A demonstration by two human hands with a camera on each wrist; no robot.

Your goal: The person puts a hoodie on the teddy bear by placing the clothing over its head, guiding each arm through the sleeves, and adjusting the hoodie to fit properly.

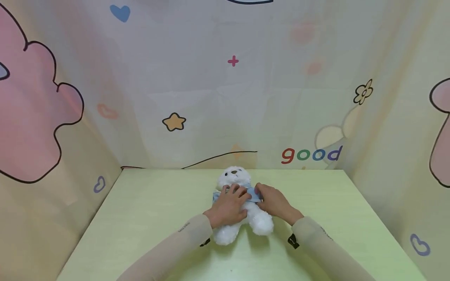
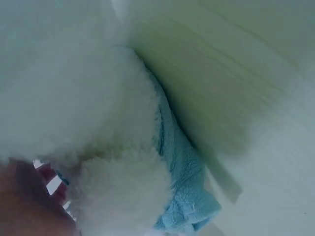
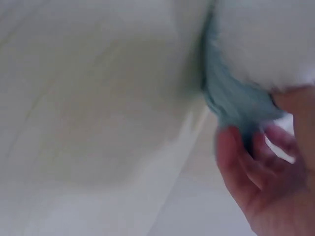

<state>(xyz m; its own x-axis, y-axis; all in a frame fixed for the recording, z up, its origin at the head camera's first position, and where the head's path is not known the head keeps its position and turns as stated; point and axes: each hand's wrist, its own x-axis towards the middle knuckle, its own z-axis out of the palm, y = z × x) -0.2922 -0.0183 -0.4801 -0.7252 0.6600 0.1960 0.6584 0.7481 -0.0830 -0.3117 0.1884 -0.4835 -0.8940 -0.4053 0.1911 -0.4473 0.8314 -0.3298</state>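
A white plush toy animal (image 1: 261, 224) in a blue garment (image 1: 253, 194) lies on its back on the table, head at the far side. Across its belly rests my left hand (image 1: 228, 207), fingers spread and slightly bent over the chest. My right hand (image 1: 275, 201) is at the toy's right-hand side in the head view. Its thumb and fingers pinch the edge of the blue garment (image 3: 236, 101), as the right wrist view shows. White fur (image 2: 123, 196) fills much of the left wrist view and hides most of the left hand. The garment's front is largely covered.
The pale table (image 1: 158, 195) extends around the toy on both sides and in front. A printed curtain (image 1: 197, 78) hangs behind the table's back edge and along both sides. Dark straps (image 1: 293, 241) show under the sleeves near the wrists.
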